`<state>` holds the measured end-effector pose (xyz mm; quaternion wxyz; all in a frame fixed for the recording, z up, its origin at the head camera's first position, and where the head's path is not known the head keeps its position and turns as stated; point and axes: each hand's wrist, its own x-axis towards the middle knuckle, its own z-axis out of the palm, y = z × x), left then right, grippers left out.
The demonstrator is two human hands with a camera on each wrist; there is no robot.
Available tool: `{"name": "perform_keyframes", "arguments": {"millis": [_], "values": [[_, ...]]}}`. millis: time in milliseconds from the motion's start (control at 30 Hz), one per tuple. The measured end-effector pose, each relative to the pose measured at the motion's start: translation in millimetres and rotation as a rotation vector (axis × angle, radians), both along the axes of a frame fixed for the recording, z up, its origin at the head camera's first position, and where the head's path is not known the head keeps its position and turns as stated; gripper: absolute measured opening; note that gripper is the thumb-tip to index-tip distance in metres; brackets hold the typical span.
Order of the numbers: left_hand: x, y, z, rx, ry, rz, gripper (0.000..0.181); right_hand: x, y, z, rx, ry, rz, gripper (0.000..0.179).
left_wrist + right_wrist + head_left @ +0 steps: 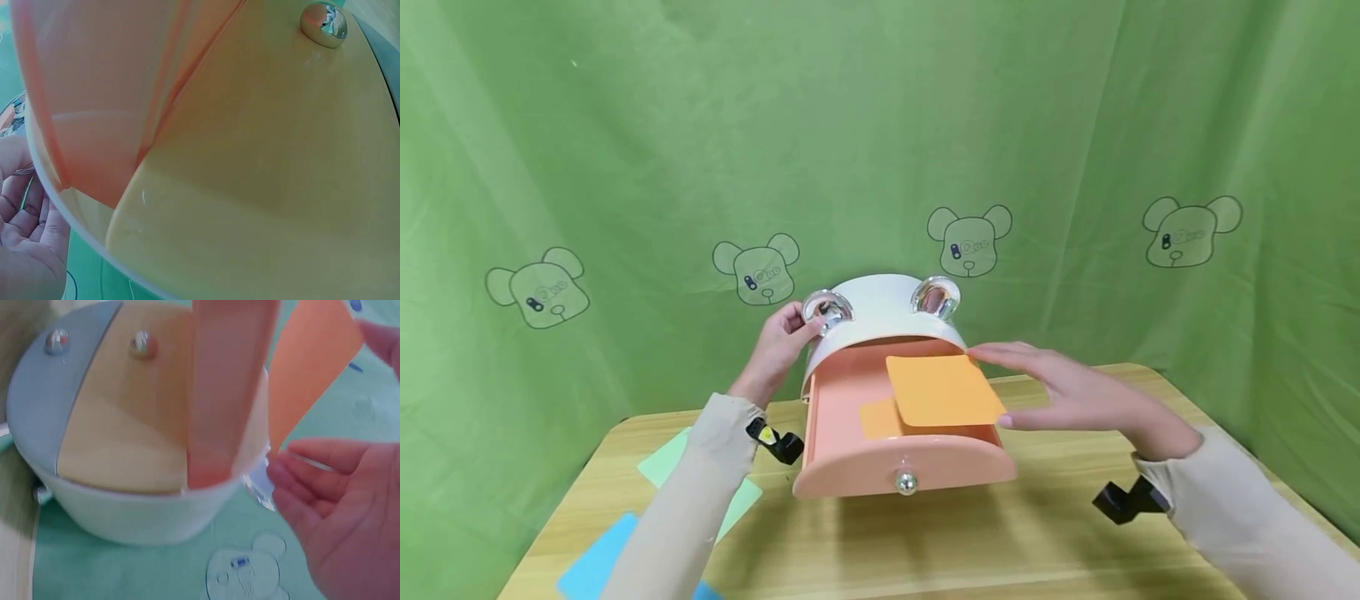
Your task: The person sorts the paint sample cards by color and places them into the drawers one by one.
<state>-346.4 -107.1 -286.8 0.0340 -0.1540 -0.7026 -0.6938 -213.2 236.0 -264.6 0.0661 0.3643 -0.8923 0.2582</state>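
A white drawer box [880, 308] with two silver ears stands on the table, its pink top drawer [955, 463] pulled out. My left hand [780, 346] grips the left silver ear [829, 312] between thumb and fingers. Over the drawer's right side, my right hand [1060, 390] holds an orange card [943, 390] by its right edge, fingers at the back corner and thumb at the front one. Under that card, another orange piece [878, 419] shows inside the drawer. Lower down, the right wrist view has a yellow drawer [119, 425] and a grey-blue drawer [50, 400], both closed, each with a silver knob.
Left of the box, light green paper [664, 461] and blue paper [598, 557] lie on the wooden table [1037, 533], partly hidden by my left sleeve. A green curtain [850, 125] with printed bear heads hangs behind and at both sides.
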Motion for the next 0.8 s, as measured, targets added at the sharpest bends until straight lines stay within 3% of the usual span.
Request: {"name": "perform_keyframes", "arguments": {"millis": [167, 400, 633, 800], "values": [[-1.2, -0.5, -1.0, 0.002, 0.006, -0.003, 0.007, -1.1, -24, -4.0, 0.022, -0.022, -0.07, 0.074], [-1.7, -0.9, -2.6, -0.011, 0.006, 0.007, 0.006, -1.3, -41, -12.4, -0.025, -0.006, -0.146, 0.073], [-0.4, 0.1, -2.8, -0.012, 0.004, 0.001, 0.006, 20.0, -45, -5.8, -0.275, -0.03, -0.242, 0.044], [-1.0, -1.4, -1.6, -0.02, 0.013, -0.003, 0.006, 46.2, -58, -3.4, -0.48, 0.05, -0.172, 0.027]]}}
